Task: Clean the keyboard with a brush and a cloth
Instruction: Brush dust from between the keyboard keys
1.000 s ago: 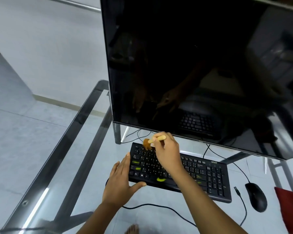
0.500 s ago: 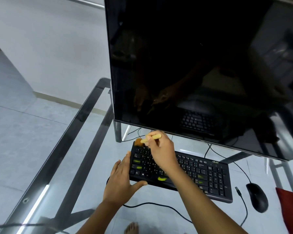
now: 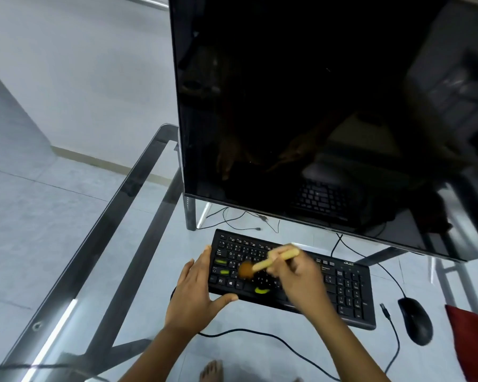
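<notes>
a black wired keyboard (image 3: pixel 345 288) lies flat on a glass table (image 3: pixel 100 244), just in front of a large dark monitor (image 3: pixel 315 106). my left hand (image 3: pixel 196 293) rests against the keyboard's left end. its fingers are straight along the side edge and the thumb lies along the front edge, so it braces the keyboard rather than gripping it. my right hand (image 3: pixel 298 274) pinches the pale handle of a small brush (image 3: pixel 276 259) like a pen. the brown bristle head is blurred and sits on the keys in the keyboard's left half.

i judge the keyboard to be light, stiff plastic that is apt to slide on smooth glass. it is best steadied at its end and rim, never on the keys, which give under pressure. the brush looks light with soft bristles, so a loose mid-handle pinch should do.

a black mouse (image 3: pixel 414 319) sits near the keyboard's right end. a red thing (image 3: pixel 472 340) shows at the right edge of the view, and i cannot tell whether it is the cloth.
</notes>
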